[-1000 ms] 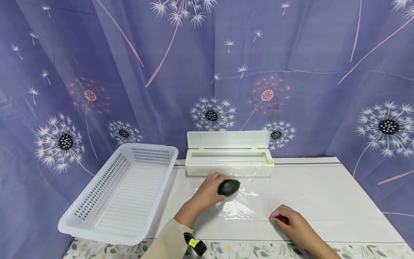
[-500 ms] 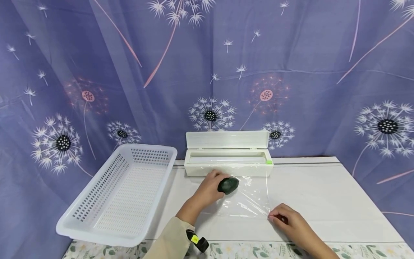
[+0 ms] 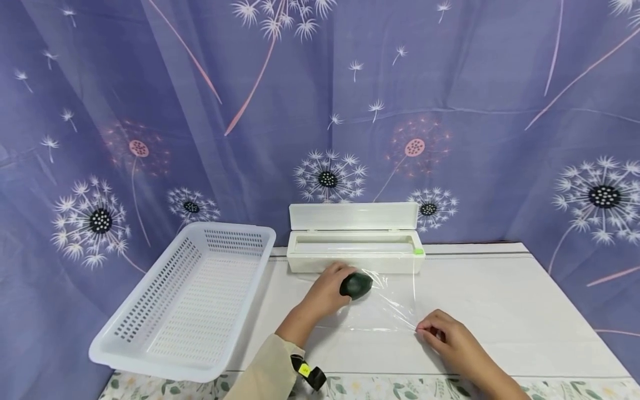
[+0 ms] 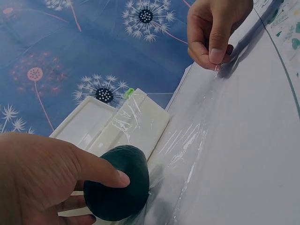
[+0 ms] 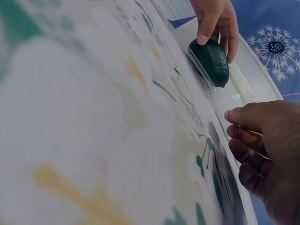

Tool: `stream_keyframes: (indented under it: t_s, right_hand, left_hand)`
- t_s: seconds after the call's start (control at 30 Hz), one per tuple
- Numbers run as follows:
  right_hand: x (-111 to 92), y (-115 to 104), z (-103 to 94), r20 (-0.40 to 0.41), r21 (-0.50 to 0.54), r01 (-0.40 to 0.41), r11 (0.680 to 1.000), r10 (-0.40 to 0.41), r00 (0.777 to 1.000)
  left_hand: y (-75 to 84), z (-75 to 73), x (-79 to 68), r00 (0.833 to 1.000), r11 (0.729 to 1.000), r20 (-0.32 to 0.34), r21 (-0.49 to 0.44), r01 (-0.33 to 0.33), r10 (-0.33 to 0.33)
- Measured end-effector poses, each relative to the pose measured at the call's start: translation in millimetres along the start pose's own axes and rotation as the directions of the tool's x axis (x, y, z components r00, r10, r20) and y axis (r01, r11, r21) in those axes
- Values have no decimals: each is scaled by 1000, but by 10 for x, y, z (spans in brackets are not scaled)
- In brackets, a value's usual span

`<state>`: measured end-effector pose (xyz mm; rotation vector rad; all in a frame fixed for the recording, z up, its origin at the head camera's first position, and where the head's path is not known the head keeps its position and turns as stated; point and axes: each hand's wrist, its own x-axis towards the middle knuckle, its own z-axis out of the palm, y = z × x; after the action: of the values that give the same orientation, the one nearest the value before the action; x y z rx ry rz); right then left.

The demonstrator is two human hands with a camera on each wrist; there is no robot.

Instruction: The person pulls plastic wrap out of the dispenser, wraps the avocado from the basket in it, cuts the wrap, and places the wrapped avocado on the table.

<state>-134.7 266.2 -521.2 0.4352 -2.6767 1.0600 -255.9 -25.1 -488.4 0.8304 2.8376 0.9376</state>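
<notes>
A dark green avocado-shaped fruit [image 3: 357, 285] rests on a clear sheet of plastic wrap [image 3: 385, 314] in front of the dispenser. My left hand [image 3: 327, 291] grips it from the left, and the left wrist view shows the thumb across the fruit [image 4: 123, 197]. The front right corner of the wrap is pinched between thumb and forefinger of my right hand [image 3: 445, 333], its other fingers curled. From that corner the wrap is stretched in creases back to the white wrap dispenser [image 3: 355, 262], whose lid stands up.
A white perforated plastic basket [image 3: 200, 311] stands on the left side of the table. White cloth [image 3: 500, 311] covers the tabletop, with a floral strip [image 3: 380, 384] along the front edge. A blue dandelion curtain [image 3: 475, 166] hangs behind.
The wrap's right side has become taut and lifted, with creases running to the pinched corner. Both hands stay in nearly the same places, and the fruit has hardly moved.
</notes>
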Motion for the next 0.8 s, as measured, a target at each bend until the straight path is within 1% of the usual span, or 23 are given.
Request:
stream_keyframes:
  t_s: [0.17,0.27,0.37,0.43,0.5,0.6,0.7,0.8]
  right_hand:
    - [13,-4,-11,-5,-12,8,1000,-8,1000]
    - [18,1,-13,-3,-16,4,1000,-4,1000]
    - [26,8,-15,-8,-23,5,1000,-5,1000]
    - [31,9,-19,-13,-26,12,1000,-12,1000]
    - [35,1,-28,-23,-24,18,1000,-19,1000]
    - [41,-9,-36,-39,-17,31,999,-31,999]
    - [49,-19,-39,-60,-16,47,999,-47,997]
    - [61,-35,-56,-80,-20,61,998,-62,995]
  left_hand:
    - [21,-26,-37,1000,1000,-9,-18,2,-3]
    - [24,-40,-72,1000,1000,-19,-23,20,-21]
    - [28,-69,-127,998,998,-38,-33,54,-56]
    - [31,-103,-178,997,998,-55,-28,53,-55]
    - [29,-143,-237,998,999,-50,-21,49,-50]
    - [7,-194,-331,1000,1000,-17,12,23,-23]
    - [-17,-230,-429,999,999,48,30,21,-23]
    - [-38,-244,-529,993,998,121,65,9,-17]
